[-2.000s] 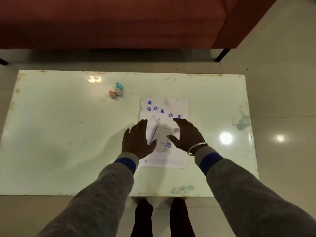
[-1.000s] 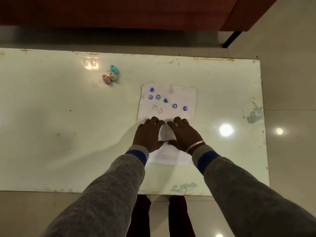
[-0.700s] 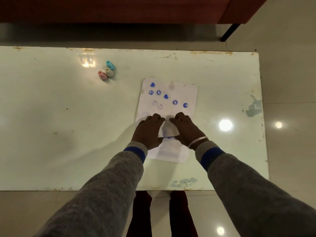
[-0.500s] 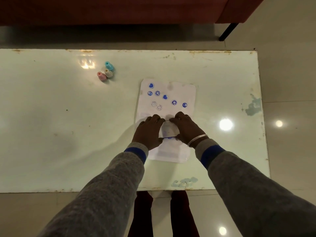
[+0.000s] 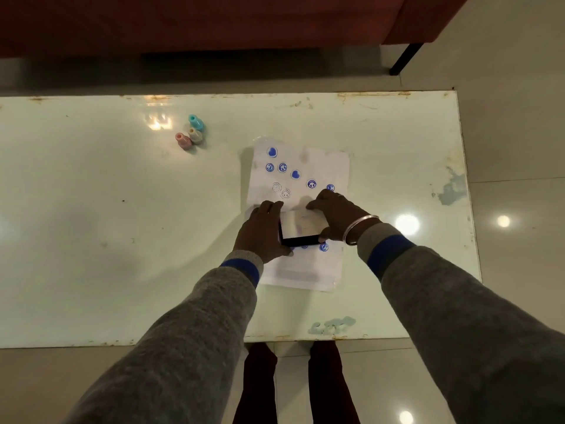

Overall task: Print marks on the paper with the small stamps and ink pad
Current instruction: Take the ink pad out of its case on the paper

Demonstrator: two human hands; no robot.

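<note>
Looks well along: some ten marks point(image 5: 282, 167) on the paper point(image 5: 305, 270), stamps point(image 5: 195, 134) set aside far left on the table point(image 5: 91, 209), pad point(image 5: 301, 224) over mid-paper gripped by curled fingers of left hand point(image 5: 261, 234) and right hand point(image 5: 336, 214), lower paper yet bare

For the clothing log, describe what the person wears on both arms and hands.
The left sleeve and right sleeve are grey knit with a blue band just behind a grey cuff. The right hand has a silver bangle at the wrist and a ring on one finger. The left hand shows no jewellery.
</note>
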